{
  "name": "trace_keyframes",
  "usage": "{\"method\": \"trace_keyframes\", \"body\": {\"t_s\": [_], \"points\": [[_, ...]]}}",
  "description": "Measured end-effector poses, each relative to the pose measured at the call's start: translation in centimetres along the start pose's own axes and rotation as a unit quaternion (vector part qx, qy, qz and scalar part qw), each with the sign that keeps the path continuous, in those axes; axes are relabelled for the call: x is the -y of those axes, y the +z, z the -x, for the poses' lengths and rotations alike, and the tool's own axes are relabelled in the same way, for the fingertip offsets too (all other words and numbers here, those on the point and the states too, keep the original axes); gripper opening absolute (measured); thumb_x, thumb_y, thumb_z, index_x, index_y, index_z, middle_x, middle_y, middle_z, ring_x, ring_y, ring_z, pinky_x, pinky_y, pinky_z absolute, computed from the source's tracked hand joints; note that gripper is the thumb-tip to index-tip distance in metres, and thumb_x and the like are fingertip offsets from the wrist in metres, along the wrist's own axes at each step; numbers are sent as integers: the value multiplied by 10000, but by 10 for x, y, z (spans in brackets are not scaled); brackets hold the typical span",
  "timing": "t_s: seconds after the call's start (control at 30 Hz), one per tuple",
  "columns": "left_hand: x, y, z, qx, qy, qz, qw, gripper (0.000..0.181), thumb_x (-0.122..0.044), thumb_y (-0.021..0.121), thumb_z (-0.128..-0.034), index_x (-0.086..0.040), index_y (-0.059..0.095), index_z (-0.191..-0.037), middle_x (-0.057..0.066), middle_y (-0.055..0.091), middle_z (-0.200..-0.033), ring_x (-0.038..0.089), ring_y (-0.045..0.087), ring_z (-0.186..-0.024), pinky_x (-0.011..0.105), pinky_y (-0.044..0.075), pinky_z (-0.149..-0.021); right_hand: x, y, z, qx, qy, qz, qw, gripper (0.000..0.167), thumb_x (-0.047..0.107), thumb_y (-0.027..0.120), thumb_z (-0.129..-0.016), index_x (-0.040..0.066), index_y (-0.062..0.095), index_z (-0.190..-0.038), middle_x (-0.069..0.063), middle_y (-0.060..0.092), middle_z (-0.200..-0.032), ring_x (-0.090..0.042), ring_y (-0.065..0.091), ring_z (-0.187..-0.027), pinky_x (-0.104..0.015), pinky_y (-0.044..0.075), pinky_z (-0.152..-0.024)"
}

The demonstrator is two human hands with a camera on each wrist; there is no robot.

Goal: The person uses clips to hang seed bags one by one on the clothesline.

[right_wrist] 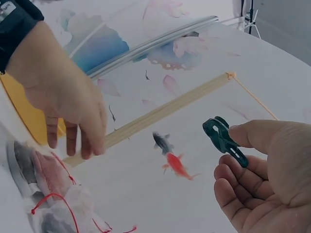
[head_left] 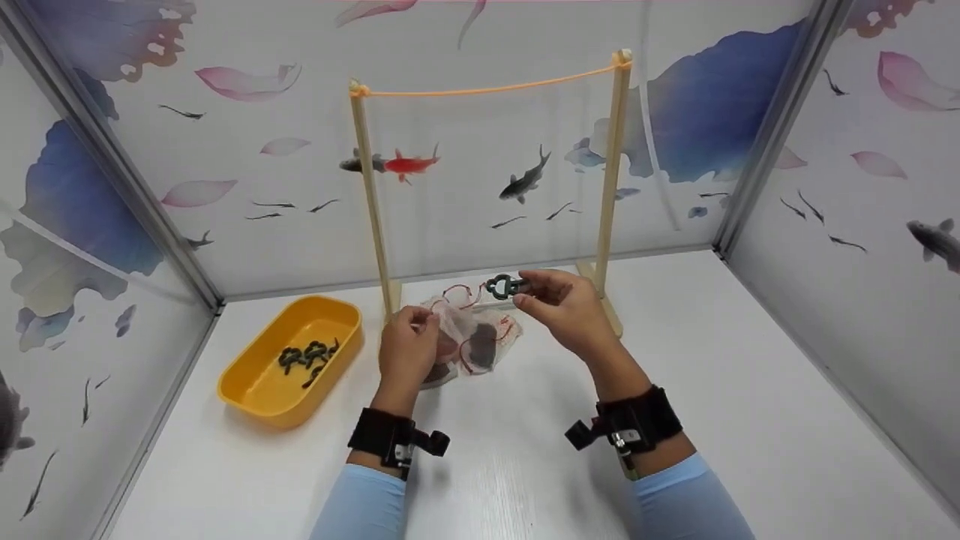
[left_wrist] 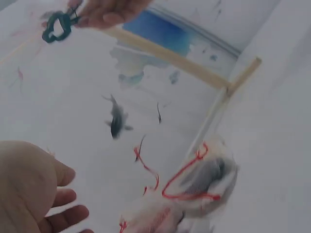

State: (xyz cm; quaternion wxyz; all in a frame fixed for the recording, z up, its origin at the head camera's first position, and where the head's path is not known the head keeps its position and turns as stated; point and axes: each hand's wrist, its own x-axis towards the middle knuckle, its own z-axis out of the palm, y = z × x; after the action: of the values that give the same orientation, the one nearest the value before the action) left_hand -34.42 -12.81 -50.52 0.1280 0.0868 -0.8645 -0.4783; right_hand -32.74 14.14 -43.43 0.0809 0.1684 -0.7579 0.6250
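My right hand (head_left: pixel 574 311) pinches a dark green clothespin (head_left: pixel 501 286) between thumb and fingers, above the table. In the right wrist view the thumb presses on one side of that clothespin (right_wrist: pixel 221 136). Sheer white drawstring pouches (head_left: pixel 480 349) with red cords lie in a pile on the table, dark and reddish contents showing through. My left hand (head_left: pixel 409 356) hovers at the left side of the pile. Its fingers hang loose with nothing between them in the right wrist view, apart from the pouches (right_wrist: pixel 56 194) below.
A yellow tub (head_left: pixel 255 401) holding several dark green clothespins (head_left: pixel 315 352) stands on the left. Behind the pouches, two wooden posts (head_left: pixel 611 172) carry an orange cord (head_left: pixel 487 90) strung between their tops. Patterned panels (head_left: pixel 285 240) enclose the white table (head_left: pixel 750 420) at the back and sides.
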Motion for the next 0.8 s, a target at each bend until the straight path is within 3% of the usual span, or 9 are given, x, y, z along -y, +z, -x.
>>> {"method": "trace_keyframes", "body": {"t_s": [0.07, 0.13, 0.27, 0.33, 0.43, 0.57, 0.8], "points": [[13, 0, -6, -92, -48, -987, 9951, 374, -343, 685, -1109, -94, 745, -1382, 159, 732, -1404, 391, 674, -1320, 607, 550, -1092, -1, -1, -1, -70, -12, -60, 10000, 421, 50, 850, -993, -60, 760, -1389, -137, 826, -1113, -114, 751, -961, -185, 608, -850], [22, 1, -9, 29, -116, -1635, 9865, 448, -363, 651, -1126, -74, 704, -1464, 199, 696, -1462, 438, 628, -1384, 675, 519, -1124, -2, -2, -2, -169, -6, -115, 9998, 407, 49, 865, -979, -44, 777, -1365, -103, 830, -1088, -119, 755, -951, -191, 610, -842], [33, 4, -12, 400, -250, -2225, 9738, 533, -363, 641, -1139, -41, 628, -1564, 245, 668, -1518, 475, 598, -1433, 714, 498, -1157, -3, -3, -2, -317, 48, -184, 9993, 372, 53, 888, -962, -24, 800, -1315, -63, 834, -1051, -118, 763, -947, -192, 616, -846], [34, 5, -14, 484, -252, -2242, 9730, 588, -339, 676, -1119, -16, 587, -1601, 264, 651, -1544, 484, 587, -1458, 716, 495, -1178, -3, -3, -2, -333, 52, -151, 9993, 352, 49, 892, -962, -23, 805, -1295, -65, 835, -1048, -114, 763, -938, -193, 617, -838], [35, 3, -15, 542, -252, -2005, 9779, 668, -304, 714, -1070, 8, 546, -1635, 285, 618, -1574, 497, 566, -1484, 695, 493, -1201, -5, -2, -2, -272, -40, 92, 9996, 315, 54, 882, -981, -18, 812, -1280, -95, 838, -1060, -103, 752, -919, -188, 607, -819], [38, 3, -15, 703, -203, -1667, 9833, 645, -321, 696, -1023, 8, 616, -1571, 300, 655, -1495, 507, 607, -1437, 659, 518, -1183, -6, -1, -2, -178, -288, 437, 9985, 265, 60, 829, -1034, -24, 816, -1285, -166, 845, -1097, -90, 753, -922, -178, 605, -830], [44, 6, -22, 558, -493, -1217, 9898, 543, -461, 598, -1124, -25, 716, -1426, 231, 752, -1436, 454, 713, -1355, 622, 559, -1135, -10, 2, -2, -128, -426, 531, 9976, 235, 25, 799, -1045, -27, 826, -1272, -208, 855, -1122, -52, 759, -925, -173, 610, -845]]}}
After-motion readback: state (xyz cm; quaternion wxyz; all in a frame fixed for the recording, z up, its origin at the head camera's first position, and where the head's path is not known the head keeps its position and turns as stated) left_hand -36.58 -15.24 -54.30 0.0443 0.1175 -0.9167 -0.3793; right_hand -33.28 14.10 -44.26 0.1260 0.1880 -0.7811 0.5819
